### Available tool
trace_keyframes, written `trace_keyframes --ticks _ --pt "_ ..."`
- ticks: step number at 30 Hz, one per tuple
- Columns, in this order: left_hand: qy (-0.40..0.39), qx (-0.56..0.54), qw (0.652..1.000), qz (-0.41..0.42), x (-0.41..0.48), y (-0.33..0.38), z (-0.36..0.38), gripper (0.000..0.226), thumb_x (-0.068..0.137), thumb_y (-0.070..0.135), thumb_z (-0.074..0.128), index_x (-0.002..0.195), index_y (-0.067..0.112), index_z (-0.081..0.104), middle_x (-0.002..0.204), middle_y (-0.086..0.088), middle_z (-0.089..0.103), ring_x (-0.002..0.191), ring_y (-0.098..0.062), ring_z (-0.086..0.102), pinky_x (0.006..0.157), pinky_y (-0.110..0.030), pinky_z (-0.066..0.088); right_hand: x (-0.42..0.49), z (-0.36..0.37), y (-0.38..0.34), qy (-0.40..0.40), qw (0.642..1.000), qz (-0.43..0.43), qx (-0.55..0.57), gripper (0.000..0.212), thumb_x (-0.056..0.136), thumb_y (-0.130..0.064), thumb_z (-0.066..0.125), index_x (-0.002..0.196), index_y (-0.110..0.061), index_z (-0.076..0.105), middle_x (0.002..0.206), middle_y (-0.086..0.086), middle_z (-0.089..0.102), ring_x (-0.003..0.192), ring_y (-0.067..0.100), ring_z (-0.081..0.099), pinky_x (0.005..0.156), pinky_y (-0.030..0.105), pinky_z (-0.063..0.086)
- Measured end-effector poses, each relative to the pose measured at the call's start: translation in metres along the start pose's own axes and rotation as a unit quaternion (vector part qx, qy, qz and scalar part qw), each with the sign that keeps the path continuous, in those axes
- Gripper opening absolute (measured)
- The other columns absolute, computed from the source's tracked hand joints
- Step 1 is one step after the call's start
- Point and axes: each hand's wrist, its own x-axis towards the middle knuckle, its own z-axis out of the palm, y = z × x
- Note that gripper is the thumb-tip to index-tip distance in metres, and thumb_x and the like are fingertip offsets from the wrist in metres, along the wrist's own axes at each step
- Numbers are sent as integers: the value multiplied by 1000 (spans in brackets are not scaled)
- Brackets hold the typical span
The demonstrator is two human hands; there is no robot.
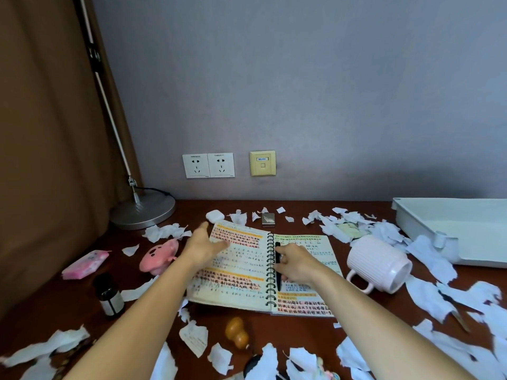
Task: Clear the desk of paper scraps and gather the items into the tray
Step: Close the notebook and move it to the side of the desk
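Step in hand, gathering items: right hand point(297, 266) apparently pinching slim black pen point(277, 252) on open spiral-bound handwritten notebook point(236, 272), mid-desk; left hand point(203, 246) spread over left page; next: carry pen right to pale grey plastic tray point(472, 226).

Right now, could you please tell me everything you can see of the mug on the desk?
The mug is pale pink, ribbed, ceramic-looking, with one loop handle. It lies tipped on its side on the desk, mouth toward the lower right, handle at lower left. It sits between the open notebook and the white tray, paper scraps against its far side.
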Motion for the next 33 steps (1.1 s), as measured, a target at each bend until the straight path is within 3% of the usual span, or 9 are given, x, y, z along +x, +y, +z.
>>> trace_keyframes --ticks 3,5,7,10,17,19,21,25,33 --pt "6 -55 998 27 3 12 -9 65 91 9 59 147 9 25 141 -10 48 84 -15 60 63 -26 50 2 3 -2 -6 1000 -6 11 46 94 -8 53 139 -10 42 71 -8 48 62 5 52 49 14 38" --pt "-8 -52 997 53 2 24 -14 43 92 5 54 134 10 44 136 -11 52 75 -12 61 62 -27 52 4 6 -6 -10 1000 -12 22 45 94 -6 52 138 -10 44 69 -8 49 64 5 53 53 14 38" --pt "-36 -71 994 74 -1 36 -20 27 94 0 49 118 7 57 125 -13 61 81 -19 65 69 -30 54 7 10 -10 -9 999 -15 34 46 94 -5 52 138 -9 44 67 -8 47 66 6 53 54 14 39" --pt "-74 -105 989 73 -2 50 -26 32 94 1 47 123 7 57 109 -13 67 92 -24 66 76 -32 54 12 17 -17 -13 999 -19 38 53 93 -5 53 144 -8 35 68 -6 47 66 7 54 54 14 40" --pt "-88 -61 988 108 1 66 -15 26 93 14 53 118 14 62 107 -5 66 94 -14 62 71 -30 56 31 30 -30 -31 999 -30 31 54 93 -7 55 144 -7 35 71 -5 46 61 7 53 42 10 41" --pt "-103 -44 989 100 -1 70 -6 18 94 21 52 108 16 62 94 -2 61 77 -9 57 67 -27 54 32 28 -32 -35 998 -39 31 34 94 -6 53 128 -7 54 70 -3 51 59 8 53 50 14 43" --pt "-115 -37 989 83 -2 73 5 15 94 27 52 99 18 63 89 -1 58 74 -8 55 69 -30 55 30 24 -30 -53 996 -42 63 22 94 0 47 86 -15 61 68 0 52 56 8 53 53 17 44" --pt "-92 56 989 104 3 75 32 32 87 41 54 102 17 69 101 -7 64 100 -24 59 87 -43 55 25 8 -17 -84 975 -24 204 28 99 -2 36 81 -12 55 72 6 57 59 13 56 53 20 49" --pt "-89 336 923 165 5 52 80 28 97 38 40 93 13 51 103 -5 58 97 -28 56 80 -35 44 9 -27 29 -51 913 41 402 29 101 -28 37 87 -11 56 81 10 63 70 21 62 60 26 49"
